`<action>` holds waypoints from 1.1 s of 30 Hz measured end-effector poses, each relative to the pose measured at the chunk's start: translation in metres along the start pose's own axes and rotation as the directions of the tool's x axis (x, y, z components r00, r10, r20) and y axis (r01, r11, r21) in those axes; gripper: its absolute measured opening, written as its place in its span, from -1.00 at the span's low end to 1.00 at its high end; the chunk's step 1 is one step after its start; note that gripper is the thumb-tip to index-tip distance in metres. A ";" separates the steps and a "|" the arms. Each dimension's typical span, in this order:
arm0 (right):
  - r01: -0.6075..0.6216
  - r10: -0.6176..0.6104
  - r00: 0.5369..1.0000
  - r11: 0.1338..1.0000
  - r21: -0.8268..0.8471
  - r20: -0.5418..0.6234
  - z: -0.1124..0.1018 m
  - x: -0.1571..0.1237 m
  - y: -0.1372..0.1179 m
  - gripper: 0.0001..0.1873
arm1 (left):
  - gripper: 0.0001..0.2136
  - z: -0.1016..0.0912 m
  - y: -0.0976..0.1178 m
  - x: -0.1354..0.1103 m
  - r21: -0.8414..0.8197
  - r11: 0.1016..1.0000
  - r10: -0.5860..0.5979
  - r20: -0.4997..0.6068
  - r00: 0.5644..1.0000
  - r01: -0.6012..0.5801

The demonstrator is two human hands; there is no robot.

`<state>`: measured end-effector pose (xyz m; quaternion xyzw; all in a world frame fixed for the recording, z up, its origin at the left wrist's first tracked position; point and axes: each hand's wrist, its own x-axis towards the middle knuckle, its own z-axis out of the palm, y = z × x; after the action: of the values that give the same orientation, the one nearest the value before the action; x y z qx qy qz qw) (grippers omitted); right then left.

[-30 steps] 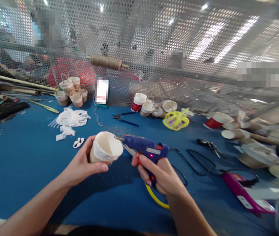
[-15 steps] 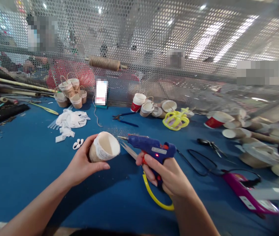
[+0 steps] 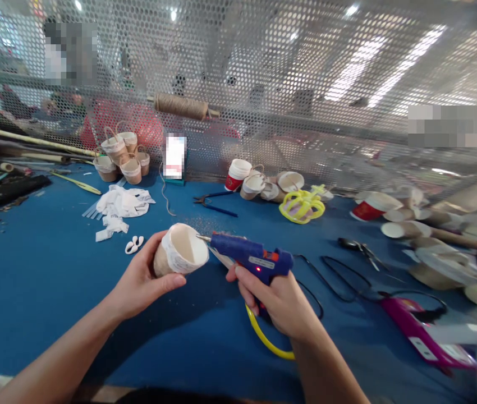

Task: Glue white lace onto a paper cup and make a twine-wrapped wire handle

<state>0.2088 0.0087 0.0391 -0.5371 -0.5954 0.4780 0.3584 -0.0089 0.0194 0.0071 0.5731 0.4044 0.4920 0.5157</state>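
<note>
The left hand [image 3: 143, 286] grips a cup [image 3: 182, 252] above the worktop [image 3: 53, 297], tilted so that its mouth faces the right hand [image 3: 272, 300]. That hand is closed round the grip of a blue glue gun [image 3: 242, 253], its red light lit and its nozzle at the cup's rim; whether tip and rim touch is hard to tell.

On this cup the outside already has a brown covering low down and a white band [image 3: 174, 255] round the top. No handle shows on it, and no fresh glue can be made out. By contrast, the small cups [image 3: 131, 171] grouped at the back left have a similar covering and band, and some carry looped handles, so the held one looks part-finished. A red-and-white cup [image 3: 238, 175] farther back appears uncovered. White scraps [image 3: 124, 202] and yellow-handled scissors [image 3: 266, 341] lie on the worktop.
</note>
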 end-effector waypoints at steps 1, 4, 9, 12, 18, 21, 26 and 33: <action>-0.023 0.022 1.000 0.998 -0.056 -0.018 -0.001 0.000 -0.001 -0.64 | -0.44 0.000 0.000 0.000 0.038 0.999 0.009 -0.001 1.000 -0.009; -0.102 0.097 0.994 0.983 -0.156 -0.043 -0.004 0.000 -0.003 -0.65 | -0.45 -0.001 -0.001 0.001 0.136 0.990 0.035 0.004 0.999 -0.035; -0.066 0.070 0.995 0.996 -0.064 0.064 -0.010 0.000 -0.004 -0.65 | -0.44 -0.002 -0.002 0.002 0.198 0.980 0.012 -0.020 1.000 -0.008; -0.005 -0.006 0.996 0.994 0.109 0.092 -0.011 0.001 -0.002 -0.65 | -0.39 0.000 -0.001 0.001 0.107 0.994 -0.024 -0.016 1.000 0.026; 0.030 -0.040 0.998 0.985 0.169 0.058 -0.005 0.002 0.000 -0.65 | -0.45 0.000 0.004 -0.002 -0.059 0.995 -0.073 0.071 0.995 0.078; 0.056 -0.065 0.997 0.983 0.176 0.044 -0.003 0.001 0.000 -0.67 | -0.47 -0.001 0.005 -0.003 -0.058 0.994 -0.090 0.090 0.992 0.095; 0.065 -0.070 0.997 0.984 0.164 0.026 -0.002 -0.001 0.003 -0.69 | -0.47 0.001 0.007 -0.002 0.105 0.993 -0.047 -0.031 0.998 0.050; -0.051 0.037 0.982 0.996 -0.074 -0.183 0.006 -0.003 0.002 -0.64 | -0.47 0.004 0.004 -0.003 0.329 0.944 0.067 -0.114 0.991 -0.026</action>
<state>0.2046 0.0044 0.0358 -0.6052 -0.5666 0.4112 0.3790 -0.0059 0.0151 0.0110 0.6285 0.4978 0.4648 0.3756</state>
